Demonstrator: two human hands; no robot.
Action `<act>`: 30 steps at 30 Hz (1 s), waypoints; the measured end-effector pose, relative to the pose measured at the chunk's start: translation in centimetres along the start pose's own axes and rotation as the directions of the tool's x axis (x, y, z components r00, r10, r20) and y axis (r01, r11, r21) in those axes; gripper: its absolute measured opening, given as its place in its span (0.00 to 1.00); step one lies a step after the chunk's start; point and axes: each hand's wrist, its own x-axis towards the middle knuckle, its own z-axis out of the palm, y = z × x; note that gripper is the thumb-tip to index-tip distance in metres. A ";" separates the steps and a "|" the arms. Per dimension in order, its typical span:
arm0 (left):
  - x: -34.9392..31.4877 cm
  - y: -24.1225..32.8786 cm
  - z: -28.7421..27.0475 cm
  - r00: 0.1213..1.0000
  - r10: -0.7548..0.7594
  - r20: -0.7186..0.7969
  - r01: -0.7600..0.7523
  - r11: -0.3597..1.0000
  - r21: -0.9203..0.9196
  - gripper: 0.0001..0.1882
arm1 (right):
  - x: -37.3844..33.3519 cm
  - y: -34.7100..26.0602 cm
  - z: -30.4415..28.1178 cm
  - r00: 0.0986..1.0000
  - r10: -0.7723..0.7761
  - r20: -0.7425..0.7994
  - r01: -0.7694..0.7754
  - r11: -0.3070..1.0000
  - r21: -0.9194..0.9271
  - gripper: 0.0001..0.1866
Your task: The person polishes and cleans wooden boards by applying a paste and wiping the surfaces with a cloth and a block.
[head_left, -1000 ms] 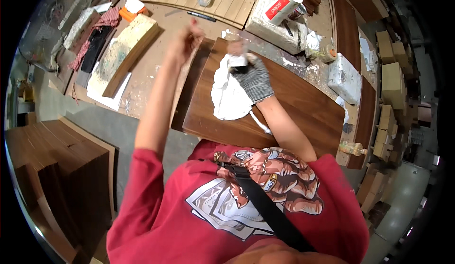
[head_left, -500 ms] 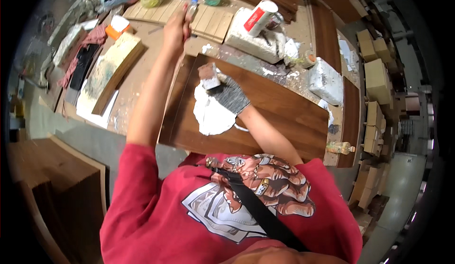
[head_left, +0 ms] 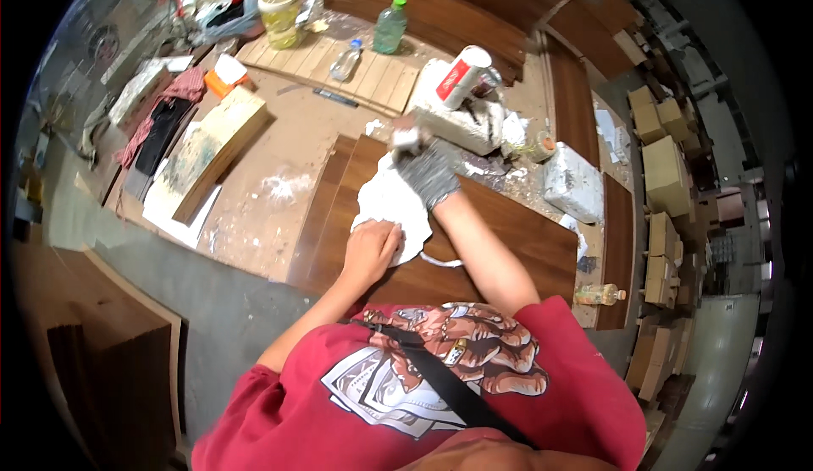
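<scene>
Left hand (head_left: pixel 371 251), bare, fingers curled and pressed down on white cloth (head_left: pixel 389 209). Right hand (head_left: pixel 428 170), grey glove, fingers closed around a small pale object (head_left: pixel 408 137) at the cloth's far edge. Cloth lies on dark wood panel (head_left: pixel 508 242), atop the dusty workbench (head_left: pixel 271 192).

A dusty, paint-spattered bench (head_left: pixel 279 209) is seen in a workshop under even light. Dark wooden panels (head_left: pixel 440 10) are stacked along its far edge, and more boards (head_left: pixel 102 361) are leaned at the lower left. Cardboard boxes (head_left: pixel 665 175) are piled at the right. A grey concrete floor (head_left: pixel 220 336) is visible below the bench.
</scene>
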 end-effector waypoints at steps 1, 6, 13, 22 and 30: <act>0.0 0.5 -0.3 1.000 -0.008 0.002 0.008 0.998 0.063 0.15 | 0.5 -0.9 1.0 0.994 -0.098 -0.058 0.091 0.990 -0.112 0.15; 0.7 0.9 0.8 0.999 -0.020 -0.039 0.023 0.997 0.078 0.16 | 5.6 -6.7 -0.2 0.961 -0.216 -0.172 0.028 0.698 -0.716 0.17; -0.1 0.5 0.3 1.000 0.005 -0.020 -0.003 0.995 0.099 0.17 | 8.0 -2.9 0.6 0.982 -0.186 0.034 -0.086 -0.598 -0.797 0.19; 0.1 1.2 0.2 0.998 -0.027 -0.051 0.030 0.998 0.053 0.15 | 8.3 -0.7 2.7 0.985 -0.168 -0.033 -0.147 -0.731 -0.666 0.18; 0.9 1.0 0.3 0.998 -0.021 -0.052 0.023 0.999 0.042 0.14 | 9.8 -1.3 2.0 0.984 -0.133 0.117 -0.036 -0.796 -0.605 0.18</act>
